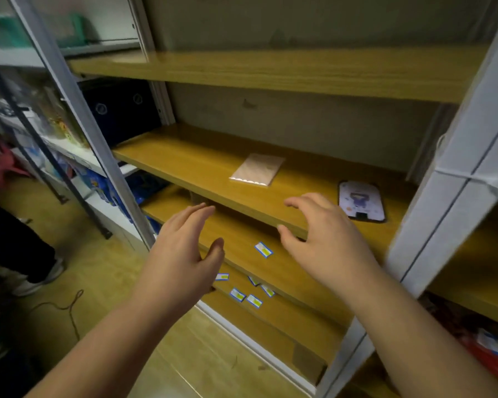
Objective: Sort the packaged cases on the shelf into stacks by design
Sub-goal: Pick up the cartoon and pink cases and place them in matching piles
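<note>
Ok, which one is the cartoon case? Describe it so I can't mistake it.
Find the middle wooden shelf, the board both hands hover in front of. Go to its right end, just past the right hand, near the white upright. The cartoon case lies flat there: dark-edged, pale lilac, with a purple figure, unlike the plain pinkish packet further back to its left.
</note>
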`<act>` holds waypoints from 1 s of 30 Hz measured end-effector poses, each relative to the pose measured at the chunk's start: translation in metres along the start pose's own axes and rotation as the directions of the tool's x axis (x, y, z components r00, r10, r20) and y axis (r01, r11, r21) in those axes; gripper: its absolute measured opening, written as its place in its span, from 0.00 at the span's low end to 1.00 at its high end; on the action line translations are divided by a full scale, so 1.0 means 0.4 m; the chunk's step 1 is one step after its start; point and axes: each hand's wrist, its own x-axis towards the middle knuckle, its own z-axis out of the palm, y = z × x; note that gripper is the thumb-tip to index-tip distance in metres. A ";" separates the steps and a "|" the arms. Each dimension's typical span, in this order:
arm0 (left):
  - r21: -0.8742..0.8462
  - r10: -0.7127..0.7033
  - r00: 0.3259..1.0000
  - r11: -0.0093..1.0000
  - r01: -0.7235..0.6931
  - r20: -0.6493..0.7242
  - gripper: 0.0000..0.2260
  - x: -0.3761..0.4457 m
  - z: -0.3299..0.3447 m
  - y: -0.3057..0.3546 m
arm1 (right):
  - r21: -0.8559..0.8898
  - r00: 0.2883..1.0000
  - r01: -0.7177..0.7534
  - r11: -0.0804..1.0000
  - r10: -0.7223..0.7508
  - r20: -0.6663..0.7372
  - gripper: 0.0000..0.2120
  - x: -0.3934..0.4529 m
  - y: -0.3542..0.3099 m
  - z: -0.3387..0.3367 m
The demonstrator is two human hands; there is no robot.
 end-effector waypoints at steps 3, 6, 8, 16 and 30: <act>0.022 -0.008 1.000 1.000 0.008 -0.004 0.27 0.076 -0.014 -0.036 | 0.002 1.000 -0.021 1.000 0.021 -0.006 0.21 0.092 0.003 0.015; 0.012 -0.024 1.000 1.000 0.024 0.004 0.27 0.147 -0.008 -0.065 | -0.005 0.999 -0.050 0.999 0.050 -0.003 0.20 0.159 0.010 0.033; -0.010 -0.034 0.999 0.999 0.034 0.034 0.29 0.184 0.005 -0.078 | -0.010 0.997 -0.072 0.997 0.072 0.009 0.20 0.184 0.011 0.048; -0.010 0.060 0.951 0.998 -0.059 0.303 0.34 0.373 0.113 -0.105 | -0.057 0.984 -0.174 0.983 0.175 0.024 0.19 0.222 0.030 0.086; 0.350 0.073 0.860 0.893 -0.282 0.504 0.54 0.711 0.350 -0.119 | -0.169 0.894 -0.447 0.878 0.431 -0.126 0.25 0.231 -0.013 0.158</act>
